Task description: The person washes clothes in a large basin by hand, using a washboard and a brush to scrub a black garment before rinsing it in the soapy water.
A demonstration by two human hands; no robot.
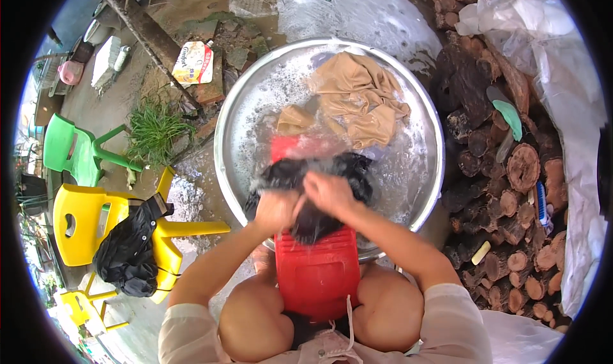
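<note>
Both hands grip a wet black garment [313,220] bunched over a red plastic washboard [317,271]. The board leans from between my knees into a wide round metal basin [225,131]. My left hand [278,209] is closed on the cloth's left side. My right hand [327,192] is closed on it a little farther and to the right. Some of the black cloth hangs in the soapy water. Beyond it, tan clothing [361,96] lies soaked at the basin's far right. A smaller tan piece [295,119] pokes out of the foam.
A yellow chair [80,223] with black clothing [131,249] and a green chair [67,148] stand at left. Stacked logs [511,230] line the right, holding a blue brush [541,201] and a soap-like bar [481,253]. A detergent pouch [193,63] lies beyond the basin.
</note>
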